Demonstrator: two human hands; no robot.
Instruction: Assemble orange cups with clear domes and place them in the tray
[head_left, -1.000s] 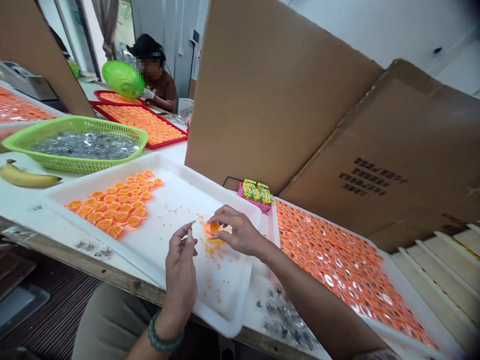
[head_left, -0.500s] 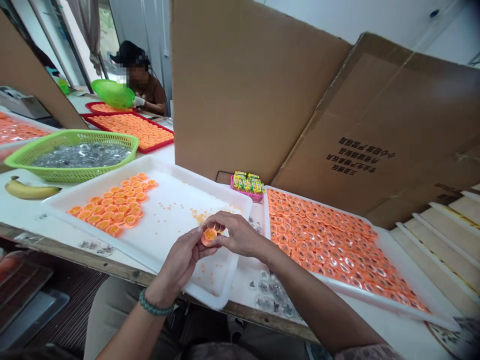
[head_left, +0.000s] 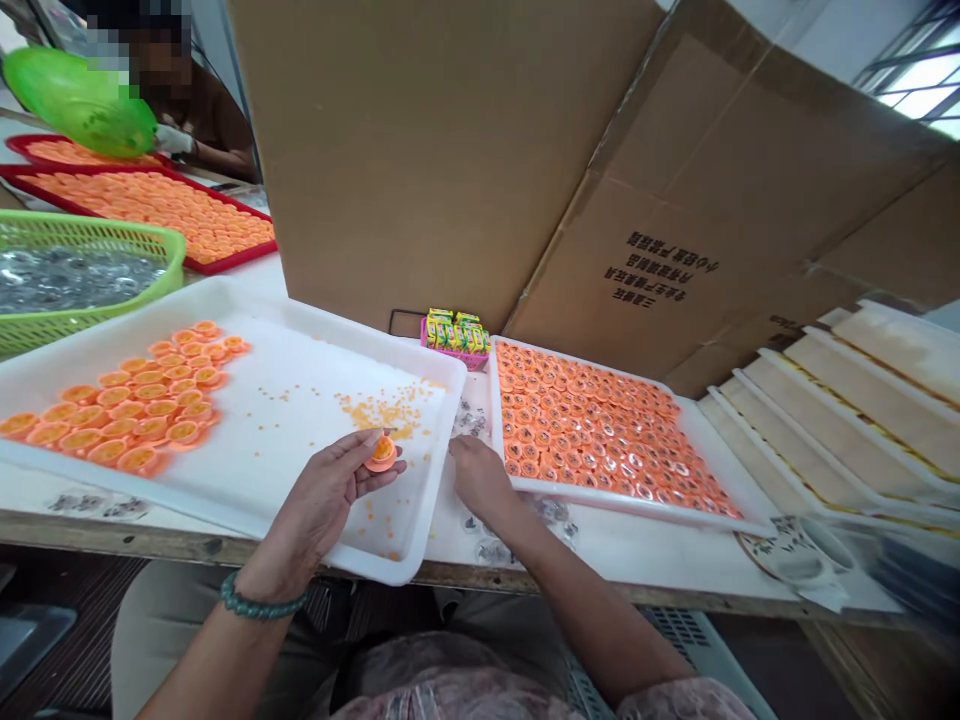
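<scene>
My left hand [head_left: 330, 490] pinches a small round orange cup [head_left: 382, 457] with yellow-orange contents, above the near right part of a white tray [head_left: 442, 470]. Just past that tray's right rim, my right hand [head_left: 482, 480] is down at the table among small clear plastic pieces [head_left: 470, 420]. Its fingers are curled together; what they hold, if anything, is hidden. Many similar orange cups [head_left: 150, 408] sit grouped in the tray's left part. Tiny orange bits [head_left: 386, 410] lie scattered on the right of its floor.
On the right stands a second white tray [head_left: 712, 520] full of orange cups under shiny covers. Cardboard [head_left: 450, 150] rises behind. A pink basket [head_left: 469, 358] holds small yellow-green packs. At left are a green basket [head_left: 176, 250], red trays [head_left: 225, 265] and a person [head_left: 217, 120] holding a green bowl [head_left: 82, 100].
My right hand has let go of the orange cup and moved right, down to the table between the trays. The cup stays in my left hand. The view has turned right.
</scene>
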